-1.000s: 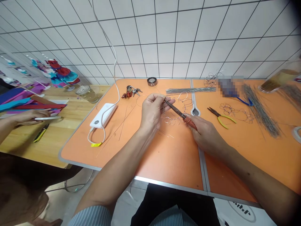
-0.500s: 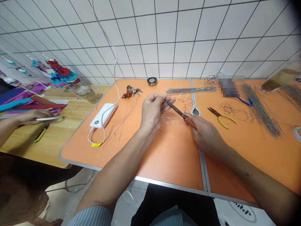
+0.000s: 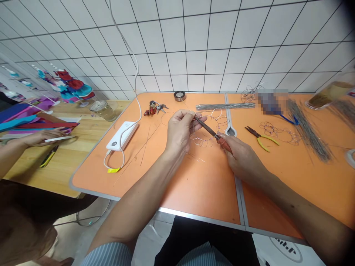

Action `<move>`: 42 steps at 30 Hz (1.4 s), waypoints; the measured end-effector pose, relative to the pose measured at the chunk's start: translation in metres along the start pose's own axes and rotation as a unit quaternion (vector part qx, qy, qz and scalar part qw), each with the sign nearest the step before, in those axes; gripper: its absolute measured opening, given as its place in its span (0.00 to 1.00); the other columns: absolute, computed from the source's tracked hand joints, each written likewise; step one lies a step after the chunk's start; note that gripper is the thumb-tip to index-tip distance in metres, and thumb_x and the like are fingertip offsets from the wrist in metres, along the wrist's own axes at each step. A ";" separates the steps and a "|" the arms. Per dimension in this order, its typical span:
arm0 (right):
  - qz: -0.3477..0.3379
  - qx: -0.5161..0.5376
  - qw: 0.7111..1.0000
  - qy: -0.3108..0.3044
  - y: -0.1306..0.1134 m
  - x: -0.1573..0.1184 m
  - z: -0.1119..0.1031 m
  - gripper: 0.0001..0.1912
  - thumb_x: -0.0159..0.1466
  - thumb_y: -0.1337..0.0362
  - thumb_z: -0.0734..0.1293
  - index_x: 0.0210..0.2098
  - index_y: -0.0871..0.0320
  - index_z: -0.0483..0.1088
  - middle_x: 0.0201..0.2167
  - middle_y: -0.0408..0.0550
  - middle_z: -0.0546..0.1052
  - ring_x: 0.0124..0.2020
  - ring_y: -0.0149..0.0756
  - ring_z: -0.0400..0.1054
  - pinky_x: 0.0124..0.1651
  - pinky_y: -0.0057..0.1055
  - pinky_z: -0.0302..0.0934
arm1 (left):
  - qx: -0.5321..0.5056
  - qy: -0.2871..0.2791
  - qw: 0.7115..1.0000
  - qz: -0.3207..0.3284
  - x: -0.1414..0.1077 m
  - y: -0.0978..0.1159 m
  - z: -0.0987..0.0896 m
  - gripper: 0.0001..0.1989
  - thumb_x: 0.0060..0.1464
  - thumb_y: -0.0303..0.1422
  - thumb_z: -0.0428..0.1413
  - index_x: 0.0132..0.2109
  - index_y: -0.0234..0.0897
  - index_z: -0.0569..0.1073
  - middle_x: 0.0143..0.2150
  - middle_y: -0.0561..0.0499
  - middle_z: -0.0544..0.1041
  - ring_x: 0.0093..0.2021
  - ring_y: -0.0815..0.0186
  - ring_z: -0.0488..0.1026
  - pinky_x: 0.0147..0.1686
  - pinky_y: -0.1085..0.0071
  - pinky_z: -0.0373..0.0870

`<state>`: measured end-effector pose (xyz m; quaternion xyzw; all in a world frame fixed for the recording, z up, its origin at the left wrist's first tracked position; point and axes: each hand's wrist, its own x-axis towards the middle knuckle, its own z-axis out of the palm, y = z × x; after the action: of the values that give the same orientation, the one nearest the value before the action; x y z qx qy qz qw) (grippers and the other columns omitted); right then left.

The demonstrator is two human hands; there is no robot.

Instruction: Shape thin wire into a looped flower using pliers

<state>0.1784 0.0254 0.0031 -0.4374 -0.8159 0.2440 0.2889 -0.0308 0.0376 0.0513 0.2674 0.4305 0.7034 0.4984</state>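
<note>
The left hand [image 3: 179,127] pinches the looped wire [image 3: 203,142] steady, fingers closed tight, while the right hand [image 3: 240,157] firmly grips red-handled pliers [image 3: 212,131], tips close at the wire

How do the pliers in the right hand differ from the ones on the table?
The held pliers have red handles, the table pliers yellow ones. The held pliers sit in the right hand, tips at the wire loops; the table pliers lie untouched, handles spread. Both have long, dark noses.
</note>
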 end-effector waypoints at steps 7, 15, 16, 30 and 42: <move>-0.004 0.018 1.000 -0.002 -0.002 0.000 -0.001 0.16 0.77 0.64 0.59 0.57 0.54 0.75 0.52 0.57 0.82 0.52 0.49 0.78 0.56 0.47 0.73 | 0.001 0.001 1.000 -0.003 0.001 0.000 0.000 0.09 0.57 0.30 0.65 0.36 0.38 0.71 0.35 0.51 0.83 0.43 0.59 0.89 0.50 0.64 0.84; 0.007 0.039 0.999 -0.026 -0.005 0.002 -0.004 0.16 0.78 0.62 0.59 0.57 0.55 0.75 0.52 0.58 0.82 0.53 0.49 0.78 0.57 0.46 0.73 | 0.011 0.002 1.000 0.003 0.002 -0.002 -0.001 0.09 0.56 0.31 0.65 0.36 0.38 0.70 0.36 0.50 0.84 0.44 0.59 0.89 0.50 0.66 0.83; 0.008 0.040 0.999 -0.029 -0.006 0.002 -0.005 0.16 0.78 0.62 0.58 0.57 0.55 0.75 0.52 0.58 0.82 0.53 0.49 0.78 0.57 0.46 0.73 | 0.011 0.002 1.000 0.003 0.002 -0.002 -0.001 0.09 0.57 0.30 0.64 0.36 0.38 0.71 0.36 0.50 0.84 0.44 0.59 0.89 0.49 0.66 0.84; -0.014 -0.008 1.000 0.014 0.006 0.000 0.004 0.19 0.76 0.64 0.59 0.61 0.55 0.74 0.53 0.58 0.82 0.54 0.52 0.79 0.54 0.48 0.75 | 0.000 0.005 1.000 0.004 0.001 -0.002 0.000 0.09 0.57 0.30 0.65 0.36 0.38 0.71 0.36 0.50 0.83 0.45 0.58 0.89 0.51 0.63 0.84; 0.019 0.010 1.000 -0.011 -0.007 0.001 -0.003 0.16 0.79 0.58 0.59 0.57 0.53 0.75 0.48 0.56 0.81 0.49 0.50 0.78 0.50 0.45 0.71 | 0.004 0.002 1.000 0.003 0.001 -0.002 0.000 0.08 0.58 0.30 0.64 0.36 0.38 0.71 0.36 0.50 0.83 0.47 0.59 0.88 0.51 0.67 0.84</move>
<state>0.1756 0.0232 0.0103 -0.4467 -0.8082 0.2628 0.2796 -0.0298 0.0387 0.0491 0.2689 0.4336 0.7039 0.4942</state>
